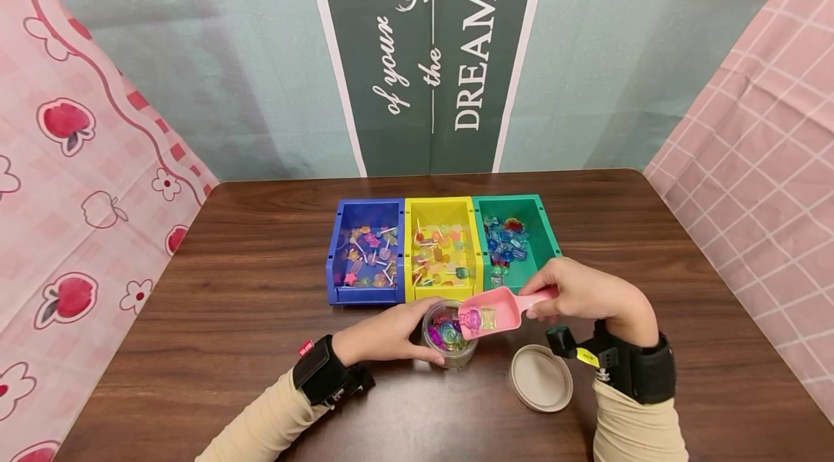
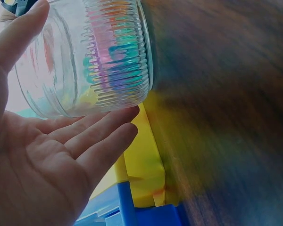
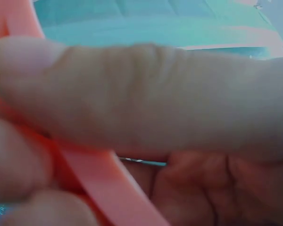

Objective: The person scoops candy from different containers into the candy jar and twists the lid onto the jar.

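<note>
My left hand (image 1: pixel 384 335) steadies a clear glass jar (image 1: pixel 464 356), thumb on one side and fingers on the other. Colourful translucent charms (image 1: pixel 448 334) fill part of the jar, and its ribbed wall shows in the left wrist view. A pink scoop (image 1: pixel 509 305) is gripped by the handle in my right hand (image 1: pixel 586 290). The scoop's front edge overlaps the jar's mouth in the head view. On its blade lie a purple charm (image 1: pixel 470 318) and a pale yellow square one (image 1: pixel 489 318). The right wrist view shows the thumb close up against the pink handle (image 3: pixel 111 186).
Behind the jar stand a blue bin (image 1: pixel 334 259), a yellow bin (image 1: pixel 478 252) and a green bin (image 1: pixel 542 248) side by side, each with small charms inside. A round lid (image 1: pixel 541 378) lies on the brown table (image 1: pixel 260 245) right of the jar.
</note>
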A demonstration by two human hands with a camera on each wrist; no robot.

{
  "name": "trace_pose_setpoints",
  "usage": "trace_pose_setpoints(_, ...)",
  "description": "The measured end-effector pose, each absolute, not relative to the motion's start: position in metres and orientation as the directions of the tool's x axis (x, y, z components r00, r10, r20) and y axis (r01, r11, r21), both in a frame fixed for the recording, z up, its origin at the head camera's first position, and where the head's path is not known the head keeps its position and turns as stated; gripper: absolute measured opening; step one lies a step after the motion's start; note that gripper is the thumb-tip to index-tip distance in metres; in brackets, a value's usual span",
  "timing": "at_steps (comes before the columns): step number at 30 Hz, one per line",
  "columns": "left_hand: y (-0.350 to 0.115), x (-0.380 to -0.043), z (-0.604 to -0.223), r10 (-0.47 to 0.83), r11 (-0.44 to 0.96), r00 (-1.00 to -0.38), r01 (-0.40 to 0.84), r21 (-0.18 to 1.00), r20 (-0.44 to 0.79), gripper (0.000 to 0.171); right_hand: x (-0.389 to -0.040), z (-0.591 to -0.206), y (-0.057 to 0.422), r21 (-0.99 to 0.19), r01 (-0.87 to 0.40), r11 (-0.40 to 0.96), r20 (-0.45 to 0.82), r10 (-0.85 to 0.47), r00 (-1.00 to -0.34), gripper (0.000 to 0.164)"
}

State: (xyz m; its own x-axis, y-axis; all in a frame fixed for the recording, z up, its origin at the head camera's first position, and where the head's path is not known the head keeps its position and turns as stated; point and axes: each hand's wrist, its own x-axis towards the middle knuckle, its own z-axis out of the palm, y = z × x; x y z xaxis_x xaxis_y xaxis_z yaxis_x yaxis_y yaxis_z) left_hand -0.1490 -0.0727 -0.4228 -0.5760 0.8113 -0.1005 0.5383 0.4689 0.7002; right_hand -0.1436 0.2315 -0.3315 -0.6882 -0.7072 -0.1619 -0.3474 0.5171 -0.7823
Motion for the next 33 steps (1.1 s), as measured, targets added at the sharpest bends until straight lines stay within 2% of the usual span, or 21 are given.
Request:
trace_pose_setpoints(9, -0.072, -0.149, -0.424, 0.817, 0.457, -0.570, 0.545, 0.703, -0.088, 0.081, -0.140, -0.328, 0.229, -0.736, -0.315, 0.599, -0.182, -0.623, -0.761, 0.021)
trace_pose_setpoints(16, -0.072, -0.149, -0.423, 0.819, 0.452, -0.568, 0.544, 0.707, -0.087, 0.080, -0.136, -0.322, 0.224, -0.711, -0.341, 0.615, -0.121, -0.584, -0.802, 0.027)
trace_pose_setpoints(24, -0.072, -0.149, -0.424, 0.820, 0.447, -0.567, 0.547, 0.708, -0.079, 0.079, -0.131, -0.316, 0.218, -0.706, -0.360, 0.610, -0.075, -0.570, -0.818, 0.027)
trace_pose_setpoints(33, -0.072, -0.149, -0.423, 0.820, 0.445, -0.568, 0.546, 0.710, -0.077, 0.079, -0.130, -0.316, 0.220, -0.707, -0.377, 0.598, -0.066, -0.587, -0.807, 0.025)
